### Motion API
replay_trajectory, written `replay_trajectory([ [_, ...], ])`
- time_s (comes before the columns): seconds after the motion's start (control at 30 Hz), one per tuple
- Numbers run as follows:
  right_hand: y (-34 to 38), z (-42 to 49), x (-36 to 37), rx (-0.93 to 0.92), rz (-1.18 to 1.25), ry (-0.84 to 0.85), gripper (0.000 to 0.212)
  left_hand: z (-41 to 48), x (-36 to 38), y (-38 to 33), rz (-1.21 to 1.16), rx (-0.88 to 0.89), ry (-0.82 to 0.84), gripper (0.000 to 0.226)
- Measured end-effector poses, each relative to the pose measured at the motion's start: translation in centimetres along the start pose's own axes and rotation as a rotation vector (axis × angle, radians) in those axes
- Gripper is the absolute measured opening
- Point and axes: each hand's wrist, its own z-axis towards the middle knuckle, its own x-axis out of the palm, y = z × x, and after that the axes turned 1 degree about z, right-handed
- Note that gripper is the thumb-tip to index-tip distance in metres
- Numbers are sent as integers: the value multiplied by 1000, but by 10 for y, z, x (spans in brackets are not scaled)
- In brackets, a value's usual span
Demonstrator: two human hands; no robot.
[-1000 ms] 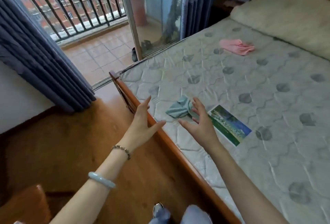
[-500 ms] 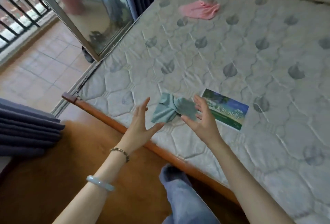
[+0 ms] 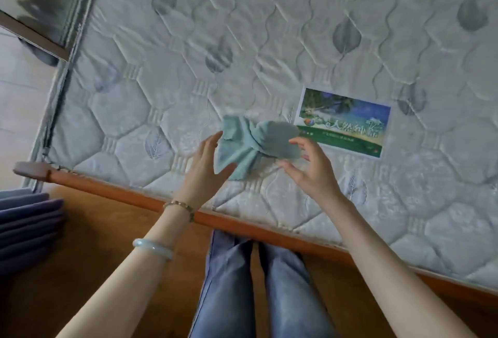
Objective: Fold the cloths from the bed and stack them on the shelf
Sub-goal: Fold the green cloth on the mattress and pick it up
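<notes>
A crumpled teal cloth lies on the quilted mattress near its front edge, twisted in the middle. My left hand hovers at the cloth's left side with fingers spread, the thumb close to the lower corner. My right hand is at the cloth's right side, fingers apart and curved over its edge. Neither hand has a clear grip on the fabric. No shelf is in view.
A printed label is sewn onto the mattress right of the cloth. The wooden bed rail runs along the front, with my legs in jeans against it. Purple curtain folds hang at the left, beside a sliding door frame.
The view has tilted down and moved closer to the bed; the pink cloth has left the frame. Both hands have come nearer to the teal cloth, one on each side.
</notes>
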Motion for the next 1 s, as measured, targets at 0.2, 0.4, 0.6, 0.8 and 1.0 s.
replay_trajectory([
  [0.2,-55,43,44,27,-149,-81,41,73,31,62,54,58,33,66],
  [0.4,-112,66,87,126,-361,-59,53,124,63,114,245,182,91,51],
  [0.6,-139,69,108,189,-529,-76,50,141,85,130,335,190,168,47],
  [0.8,-129,75,94,154,-411,-288,15,141,64,117,341,268,-19,12],
  [1.0,-69,72,41,61,-282,-459,14,121,-4,87,237,231,-216,14],
])
